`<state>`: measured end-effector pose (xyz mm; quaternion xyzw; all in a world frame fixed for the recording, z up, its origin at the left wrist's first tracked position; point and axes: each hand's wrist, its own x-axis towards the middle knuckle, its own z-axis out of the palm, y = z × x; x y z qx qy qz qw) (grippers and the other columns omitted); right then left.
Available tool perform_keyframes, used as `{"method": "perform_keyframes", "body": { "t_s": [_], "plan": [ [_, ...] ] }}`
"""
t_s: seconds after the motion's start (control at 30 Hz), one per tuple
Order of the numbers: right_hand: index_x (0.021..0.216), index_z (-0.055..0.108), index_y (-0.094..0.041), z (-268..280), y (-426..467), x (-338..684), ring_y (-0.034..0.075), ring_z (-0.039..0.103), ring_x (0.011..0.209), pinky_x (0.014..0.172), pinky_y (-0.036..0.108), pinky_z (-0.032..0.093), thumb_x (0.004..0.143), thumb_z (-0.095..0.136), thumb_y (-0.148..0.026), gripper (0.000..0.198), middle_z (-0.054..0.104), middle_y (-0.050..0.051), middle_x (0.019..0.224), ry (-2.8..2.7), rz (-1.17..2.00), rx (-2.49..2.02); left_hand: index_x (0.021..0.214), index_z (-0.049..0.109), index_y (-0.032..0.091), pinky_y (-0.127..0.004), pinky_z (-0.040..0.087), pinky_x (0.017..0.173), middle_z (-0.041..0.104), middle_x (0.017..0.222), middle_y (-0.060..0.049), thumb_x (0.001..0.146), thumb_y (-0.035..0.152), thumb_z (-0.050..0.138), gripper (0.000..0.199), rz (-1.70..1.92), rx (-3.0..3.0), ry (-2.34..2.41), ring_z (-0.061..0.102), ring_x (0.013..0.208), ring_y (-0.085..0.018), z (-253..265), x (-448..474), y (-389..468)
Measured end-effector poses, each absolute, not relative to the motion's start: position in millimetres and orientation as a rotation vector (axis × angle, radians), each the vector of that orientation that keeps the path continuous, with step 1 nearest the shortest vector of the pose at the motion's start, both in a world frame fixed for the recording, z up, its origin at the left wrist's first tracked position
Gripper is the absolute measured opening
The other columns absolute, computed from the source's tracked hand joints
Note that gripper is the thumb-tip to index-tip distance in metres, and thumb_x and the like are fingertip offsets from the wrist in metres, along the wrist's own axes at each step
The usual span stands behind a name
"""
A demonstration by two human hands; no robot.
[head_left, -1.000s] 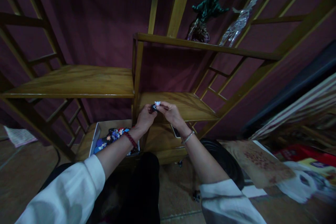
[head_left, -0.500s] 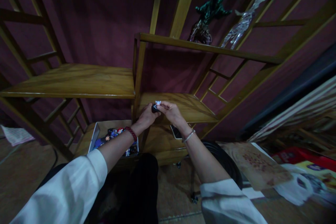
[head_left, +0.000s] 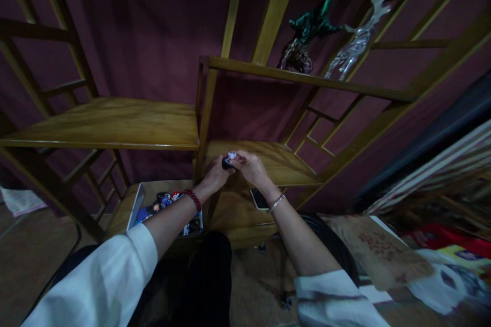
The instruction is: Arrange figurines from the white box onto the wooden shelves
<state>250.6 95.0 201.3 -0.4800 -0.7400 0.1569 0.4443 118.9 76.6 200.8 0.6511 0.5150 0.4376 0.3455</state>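
- Fingers (head_left: 241, 155) of the right hand (head_left: 252, 168) closed in a pinch on a small white figurine (head_left: 232, 155), above and to the right of the open box (head_left: 163, 185).
- Fingers of the left hand (head_left: 215, 172) curled on a dark piece (head_left: 226, 164), just beneath the figurine and on the side toward the box; whether joined to the figurine, too small to tell.
- At the left wrist, a red bead bracelet (head_left: 194, 200), in front of the box's right part as seen; at the right wrist, a silvery bracelet (head_left: 276, 203), well to the right of the box.
- Inside the box, many small colourful figures (head_left: 164, 199), partly hidden behind the left forearm.
- To the right of the box, a dark-faced, phone-like slab (head_left: 259, 199), lying on a wooden board.
- Above the box, a wooden shelf (head_left: 107, 120).
- Far above and to the right of the box, a green sculpture (head_left: 313, 24) and a clear sculpture (head_left: 353, 48), standing side by side.
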Motion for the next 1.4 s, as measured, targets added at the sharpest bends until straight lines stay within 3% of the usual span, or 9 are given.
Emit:
{"method": "perform_keyframes", "body": {
  "t_s": [0.37,0.77,1.17,1.4],
  "plan": [
    [0.088,0.066,-0.022,206,90,241,0.015,0.064,0.073,0.071,0.026,0.05,0.072,0.063,-0.025,0.017,0.069,0.001,0.082,-1.821,0.375,-1.213,0.095,0.058,0.017,-0.025,0.044,0.074,0.065,0.088,-0.001,0.061,0.011,0.067,0.036,1.17,1.533,1.325,0.058,0.078,-0.013,202,116,76],
    [0.09,0.067,-0.024,209,91,244,0.016,0.061,0.077,0.075,0.028,0.047,0.076,0.061,-0.028,0.016,0.067,0.002,0.085,-1.956,0.251,-1.094,0.097,0.058,0.015,-0.027,0.045,0.074,0.064,0.092,-0.005,0.06,0.017,0.069,0.038,1.177,1.504,1.32,0.059,0.082,-0.017,196,115,79],
    [0.087,0.067,-0.022,213,91,245,0.015,0.062,0.079,0.077,0.027,0.048,0.072,0.064,-0.028,0.017,0.067,0.002,0.086,-1.9,0.468,-1.014,0.102,0.057,0.017,-0.027,0.045,0.076,0.064,0.097,-0.005,0.063,0.015,0.066,0.04,1.221,1.477,1.217,0.059,0.084,-0.016,193,114,79],
    [0.094,0.065,-0.022,199,93,244,0.014,0.063,0.081,0.08,0.028,0.049,0.069,0.066,-0.032,0.027,0.068,0.001,0.088,-1.725,0.695,-0.981,0.097,0.057,0.017,-0.027,0.045,0.074,0.065,0.09,-0.004,0.066,0.018,0.065,0.032,1.228,1.628,1.252,0.059,0.08,-0.016,194,114,76]
  ]
}}
